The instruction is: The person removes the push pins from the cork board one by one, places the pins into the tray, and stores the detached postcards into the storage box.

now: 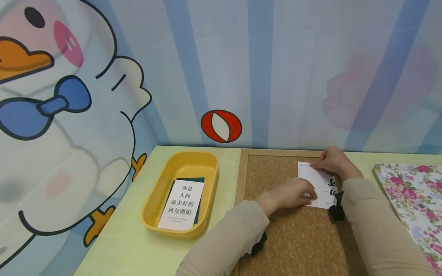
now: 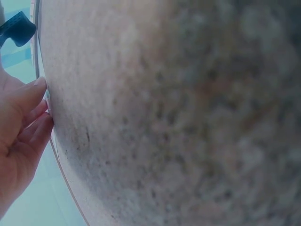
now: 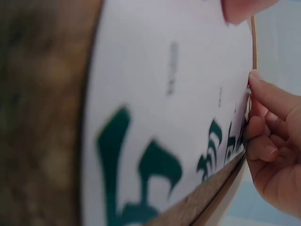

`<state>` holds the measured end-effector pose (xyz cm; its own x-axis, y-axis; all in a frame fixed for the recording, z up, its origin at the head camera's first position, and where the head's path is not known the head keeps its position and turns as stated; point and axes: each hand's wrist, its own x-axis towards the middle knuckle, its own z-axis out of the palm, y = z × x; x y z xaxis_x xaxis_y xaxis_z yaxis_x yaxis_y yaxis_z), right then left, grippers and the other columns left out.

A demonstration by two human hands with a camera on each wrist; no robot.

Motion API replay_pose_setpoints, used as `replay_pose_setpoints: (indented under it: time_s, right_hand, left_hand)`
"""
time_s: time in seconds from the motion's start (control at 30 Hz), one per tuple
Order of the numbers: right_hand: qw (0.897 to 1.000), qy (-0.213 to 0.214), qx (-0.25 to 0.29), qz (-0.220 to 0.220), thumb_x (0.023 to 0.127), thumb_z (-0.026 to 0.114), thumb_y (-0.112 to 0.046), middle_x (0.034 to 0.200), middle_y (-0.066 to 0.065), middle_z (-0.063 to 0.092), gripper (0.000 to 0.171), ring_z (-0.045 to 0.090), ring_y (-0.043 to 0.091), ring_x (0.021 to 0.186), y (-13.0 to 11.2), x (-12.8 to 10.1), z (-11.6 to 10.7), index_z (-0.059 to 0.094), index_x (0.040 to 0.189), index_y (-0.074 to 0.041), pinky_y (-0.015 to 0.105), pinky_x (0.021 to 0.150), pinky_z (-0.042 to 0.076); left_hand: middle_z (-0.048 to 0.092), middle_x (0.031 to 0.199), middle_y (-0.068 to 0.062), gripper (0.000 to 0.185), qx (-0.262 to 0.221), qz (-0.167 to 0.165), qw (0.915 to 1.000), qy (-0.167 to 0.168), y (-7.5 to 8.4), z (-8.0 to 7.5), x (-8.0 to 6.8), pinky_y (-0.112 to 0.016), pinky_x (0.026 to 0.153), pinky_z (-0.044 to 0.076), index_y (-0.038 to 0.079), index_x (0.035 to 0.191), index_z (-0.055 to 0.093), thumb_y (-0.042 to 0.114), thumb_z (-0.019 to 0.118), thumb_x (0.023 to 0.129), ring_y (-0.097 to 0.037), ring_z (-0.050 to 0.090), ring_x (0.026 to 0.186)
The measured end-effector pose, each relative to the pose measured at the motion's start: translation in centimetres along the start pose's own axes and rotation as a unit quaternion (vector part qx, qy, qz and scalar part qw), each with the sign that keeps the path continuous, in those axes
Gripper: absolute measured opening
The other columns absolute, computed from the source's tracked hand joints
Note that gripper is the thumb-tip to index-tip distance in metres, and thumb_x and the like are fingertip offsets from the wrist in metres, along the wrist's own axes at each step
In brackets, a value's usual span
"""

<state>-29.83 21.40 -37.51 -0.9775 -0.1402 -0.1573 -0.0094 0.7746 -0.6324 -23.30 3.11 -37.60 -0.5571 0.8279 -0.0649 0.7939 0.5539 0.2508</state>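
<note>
A white card [image 1: 319, 188] with large dark green characters lies over the upper right of a framed corkboard [image 1: 304, 237]. At its top edge my right hand [image 1: 336, 163] pinches the card, several fingers curled. My left hand [image 1: 293, 193] bends over the lower left part of the card, fingertips touching it; whether they pinch anything is hidden. The left wrist view catches that hand [image 2: 21, 127] at the left edge, thumb and fingertips against the surface. Characters on the card [image 3: 188, 61] show large in the right wrist view, with the right hand [image 3: 277, 136] at its far edge.
Left of the corkboard stands a yellow tray [image 1: 148, 218] holding a white printed card [image 1: 183, 205] over a dark green one [image 1: 198, 214]. A floral-patterned board [image 1: 411, 195] lies at the right. Behind the table hangs a cartoon-printed cloth [image 1: 290, 76].
</note>
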Motion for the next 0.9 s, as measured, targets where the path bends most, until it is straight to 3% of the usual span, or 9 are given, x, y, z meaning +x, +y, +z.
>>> replay_pose_setpoints:
  time_s: [0.33, 0.6, 0.73, 0.9]
  right_hand:
    - [0.994, -0.005, -0.054, -0.097, 0.088, 0.061, -0.008, 0.065, 0.007, 0.054, 0.018, 0.048, 0.016, 0.057, 0.26, 0.13, 0.30, 0.061, 0.076, 0.006, 0.029, 0.051, 0.039]
    - [0.996, -0.003, -0.032, -0.086, 0.085, 0.064, -0.007, 0.070, 0.009, 0.055, 0.016, 0.048, 0.018, 0.061, 0.69, 0.13, 0.10, 0.059, 0.082, 0.008, 0.029, 0.053, 0.040]
    - [0.998, 0.004, -0.027, -0.061, 0.082, 0.071, -0.019, 0.062, 0.002, 0.052, 0.025, 0.046, 0.015, 0.056, 0.79, 0.00, 0.04, 0.060, 0.073, 0.002, 0.029, 0.051, 0.038]
    - [0.994, 0.005, -0.066, -0.083, 0.085, 0.067, -0.020, 0.055, -0.001, 0.047, 0.029, 0.043, 0.013, 0.052, 0.34, 0.04, 0.01, 0.058, 0.064, -0.003, 0.028, 0.049, 0.035]
  left_hand:
    - [0.061, 0.120, 0.004, 0.024, -0.003, -0.004, 1.0000, 0.003, -0.09, 0.21, -0.06, -0.010, 0.093, 0.034, 0.016, 0.113, 0.069, 0.020, 0.062, 0.091, -0.002, 0.052, 0.112]
    - [0.061, 0.120, 0.003, 0.024, 0.000, -0.001, 1.0000, 0.003, 0.01, 0.08, -0.17, -0.010, 0.093, 0.034, 0.016, 0.114, 0.069, 0.019, 0.062, 0.091, -0.003, 0.052, 0.113]
    - [0.061, 0.120, 0.003, 0.024, 0.000, -0.001, 1.0000, 0.002, 0.07, -0.05, -0.23, -0.010, 0.094, 0.034, 0.016, 0.114, 0.069, 0.019, 0.062, 0.091, -0.002, 0.052, 0.113]
    - [0.061, 0.120, 0.004, 0.024, -0.005, -0.006, 1.0000, 0.004, 0.05, -0.08, -0.16, -0.010, 0.094, 0.034, 0.015, 0.113, 0.069, 0.019, 0.062, 0.091, -0.002, 0.052, 0.113]
